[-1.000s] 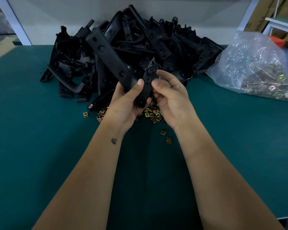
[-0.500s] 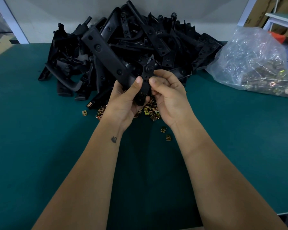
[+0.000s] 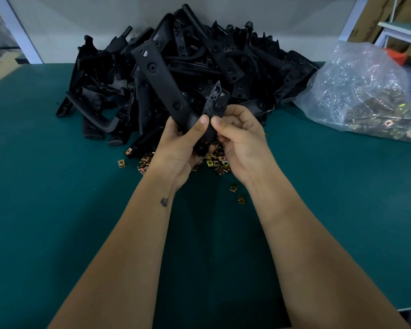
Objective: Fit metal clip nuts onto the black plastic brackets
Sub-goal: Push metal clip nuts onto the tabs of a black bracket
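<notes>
Here we hold one black bracket [image 3: 163,90] up over the green table [image 3: 45,186], its long arm slanting up to the far left. Our left hand [image 3: 180,148] wraps around its bend, thumb pressed on the near face. Our right hand [image 3: 242,143] pinches the bracket's short arm just beside that thumb, fingers curled. Whether a nut sits under those fingertips we cannot tell. Beneath the hands lies a scatter of loose brass-coloured clip nuts [image 3: 217,163], with two more [image 3: 237,193] a little nearer. Behind stands the heap of black brackets [image 3: 223,58]. At far right rests a clear plastic bag [image 3: 365,91] of nuts.
</notes>
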The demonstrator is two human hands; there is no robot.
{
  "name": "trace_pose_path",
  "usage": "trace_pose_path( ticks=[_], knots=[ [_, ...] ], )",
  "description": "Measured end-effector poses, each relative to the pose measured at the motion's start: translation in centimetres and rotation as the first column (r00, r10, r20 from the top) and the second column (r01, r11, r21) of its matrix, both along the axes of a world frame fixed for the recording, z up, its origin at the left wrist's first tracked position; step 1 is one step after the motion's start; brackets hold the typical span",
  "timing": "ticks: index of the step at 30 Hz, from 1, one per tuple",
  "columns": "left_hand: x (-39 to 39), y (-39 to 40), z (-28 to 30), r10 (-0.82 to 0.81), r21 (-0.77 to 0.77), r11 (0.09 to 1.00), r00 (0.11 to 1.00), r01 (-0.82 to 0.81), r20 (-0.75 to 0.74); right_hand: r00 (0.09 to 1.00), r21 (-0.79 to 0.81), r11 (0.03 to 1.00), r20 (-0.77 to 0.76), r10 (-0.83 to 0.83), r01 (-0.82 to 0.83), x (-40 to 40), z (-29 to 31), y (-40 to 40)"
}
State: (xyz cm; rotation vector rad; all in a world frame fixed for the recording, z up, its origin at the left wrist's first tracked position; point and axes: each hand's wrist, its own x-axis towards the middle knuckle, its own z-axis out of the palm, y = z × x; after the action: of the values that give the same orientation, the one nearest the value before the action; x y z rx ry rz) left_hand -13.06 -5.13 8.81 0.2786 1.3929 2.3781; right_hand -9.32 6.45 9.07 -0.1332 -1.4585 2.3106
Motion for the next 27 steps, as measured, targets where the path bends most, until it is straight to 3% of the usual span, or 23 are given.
trace_pose_path(
  ticks=[6,18,22,25,27],
  knots=[
    [0.2,0.3,0.2,0.018,-0.002,1.0,1.0,-0.018,0.02,0.999,-0.003,0.999,0.023,-0.036,0.036,-0.1,-0.1,-0.1],
    [0.0,0.4,0.0,0.006,0.046,0.999,0.998,-0.008,0.063,0.989,0.18,0.973,0.012,-0.145,0.141,0.0,0.2,0.3],
    [-0.1,0.7,-0.1,0.049,0.095,0.994,0.996,-0.056,0.076,0.929,0.493,0.812,0.021,-0.369,0.311,0.2,0.3,1.4],
    [-0.4,0.5,-0.2,0.098,0.127,0.985,0.987,-0.114,0.129,0.801,0.644,0.625,0.032,-0.598,0.441,0.4,0.2,2.5],
    [-0.7,0.2,-0.2,0.102,0.147,0.981,0.982,-0.126,0.157,0.726,0.798,0.49,0.099,-0.68,0.35,0.7,0.0,3.5]
  ],
)
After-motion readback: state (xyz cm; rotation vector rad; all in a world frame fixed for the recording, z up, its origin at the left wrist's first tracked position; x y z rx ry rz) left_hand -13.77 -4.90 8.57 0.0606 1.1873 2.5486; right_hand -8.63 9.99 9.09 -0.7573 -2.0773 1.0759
